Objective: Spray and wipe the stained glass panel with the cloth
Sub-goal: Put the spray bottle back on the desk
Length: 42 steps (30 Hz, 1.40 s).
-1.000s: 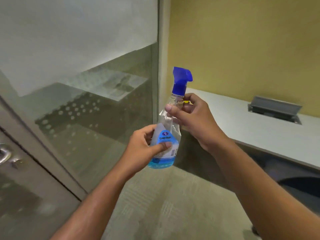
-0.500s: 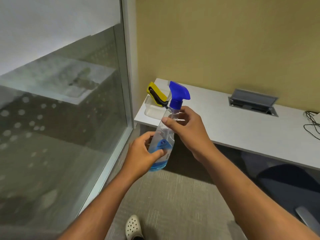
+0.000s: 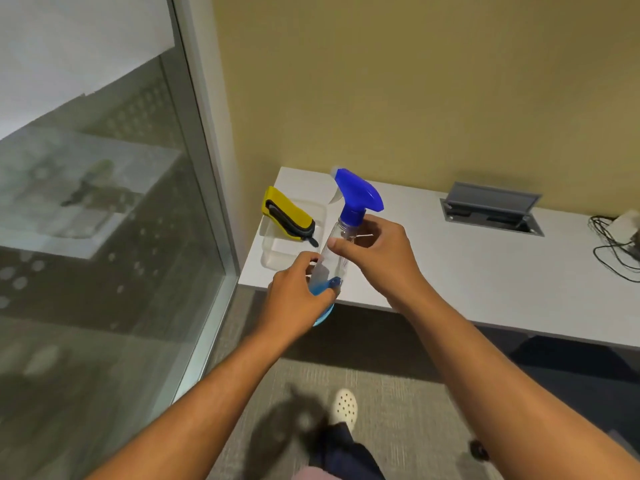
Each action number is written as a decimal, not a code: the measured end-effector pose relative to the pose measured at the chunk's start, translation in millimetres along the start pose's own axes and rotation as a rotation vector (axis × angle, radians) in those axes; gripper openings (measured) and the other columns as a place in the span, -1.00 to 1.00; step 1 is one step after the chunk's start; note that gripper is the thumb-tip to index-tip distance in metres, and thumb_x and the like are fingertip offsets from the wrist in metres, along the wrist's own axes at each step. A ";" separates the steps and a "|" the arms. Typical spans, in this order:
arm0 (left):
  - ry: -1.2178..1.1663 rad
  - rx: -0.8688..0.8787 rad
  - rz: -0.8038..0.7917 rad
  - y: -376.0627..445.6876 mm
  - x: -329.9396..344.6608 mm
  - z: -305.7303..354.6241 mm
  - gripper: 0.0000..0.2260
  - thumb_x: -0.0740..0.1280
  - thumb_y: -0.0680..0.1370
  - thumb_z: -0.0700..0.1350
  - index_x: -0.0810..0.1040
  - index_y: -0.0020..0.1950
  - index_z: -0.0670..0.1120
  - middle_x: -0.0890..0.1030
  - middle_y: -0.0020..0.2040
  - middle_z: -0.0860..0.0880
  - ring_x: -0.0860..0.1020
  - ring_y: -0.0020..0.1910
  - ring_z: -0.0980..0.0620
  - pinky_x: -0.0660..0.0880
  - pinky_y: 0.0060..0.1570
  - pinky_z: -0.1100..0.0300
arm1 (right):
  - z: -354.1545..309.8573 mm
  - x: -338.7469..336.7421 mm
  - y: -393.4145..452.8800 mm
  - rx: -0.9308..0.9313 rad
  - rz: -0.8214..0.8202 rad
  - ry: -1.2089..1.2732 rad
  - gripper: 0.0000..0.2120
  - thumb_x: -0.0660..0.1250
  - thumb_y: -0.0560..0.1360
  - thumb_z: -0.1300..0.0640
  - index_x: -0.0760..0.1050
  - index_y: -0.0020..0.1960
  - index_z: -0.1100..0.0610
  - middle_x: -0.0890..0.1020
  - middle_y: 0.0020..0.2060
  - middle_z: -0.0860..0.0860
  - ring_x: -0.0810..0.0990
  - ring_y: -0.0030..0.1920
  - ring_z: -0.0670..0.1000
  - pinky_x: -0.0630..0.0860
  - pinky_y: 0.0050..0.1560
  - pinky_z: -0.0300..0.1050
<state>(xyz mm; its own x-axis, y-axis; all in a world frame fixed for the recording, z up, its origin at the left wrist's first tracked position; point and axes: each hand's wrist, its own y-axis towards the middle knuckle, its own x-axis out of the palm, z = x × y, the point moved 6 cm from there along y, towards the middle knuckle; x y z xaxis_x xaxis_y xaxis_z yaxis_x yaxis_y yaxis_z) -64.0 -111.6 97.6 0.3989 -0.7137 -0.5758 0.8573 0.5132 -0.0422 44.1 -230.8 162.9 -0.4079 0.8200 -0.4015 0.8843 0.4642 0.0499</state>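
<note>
A clear spray bottle (image 3: pixel 334 251) with a blue trigger head and a little blue liquid at the bottom is held upright in front of me. My left hand (image 3: pixel 298 299) grips its lower body. My right hand (image 3: pixel 377 251) wraps its neck just under the trigger. The glass panel (image 3: pixel 104 237) fills the left side, frosted at the top, with dotted marks lower down. A yellow cloth pad (image 3: pixel 287 214) with a black edge lies across a clear tray (image 3: pixel 277 251) on the desk corner, just behind the bottle.
A white desk (image 3: pixel 467 271) runs along the yellow wall, with a grey cable hatch (image 3: pixel 491 211) and black cables (image 3: pixel 613 251) at the right. A metal frame post (image 3: pixel 207 168) borders the glass. Carpet and my white shoe (image 3: pixel 344 407) lie below.
My view has swung right, away from the glass and toward the desk, bringing the tray and yellow cloth into sight. Both hands keep the bottle, which now hovers at the desk corner.
</note>
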 end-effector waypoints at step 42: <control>0.471 0.158 -0.107 311.9 158.3 -57.4 -0.41 0.58 0.48 0.20 0.65 0.33 -0.18 0.76 0.21 -0.16 0.69 0.20 -0.18 0.52 0.22 -0.07 | 213.8 7.3 273.4 -0.041 -0.247 -0.053 -0.51 0.54 0.52 0.31 0.52 0.41 0.30 0.67 0.09 0.01 0.68 0.02 -0.05 0.56 0.07 -0.46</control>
<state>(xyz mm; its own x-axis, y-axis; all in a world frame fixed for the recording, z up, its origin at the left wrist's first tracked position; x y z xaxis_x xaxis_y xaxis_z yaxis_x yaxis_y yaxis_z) 247.8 -37.2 -53.6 0.1471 -0.4471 -0.8823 0.9387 0.3443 -0.0179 331.4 -169.5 -22.0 -0.5969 0.6620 -0.4533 0.7489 0.6624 -0.0188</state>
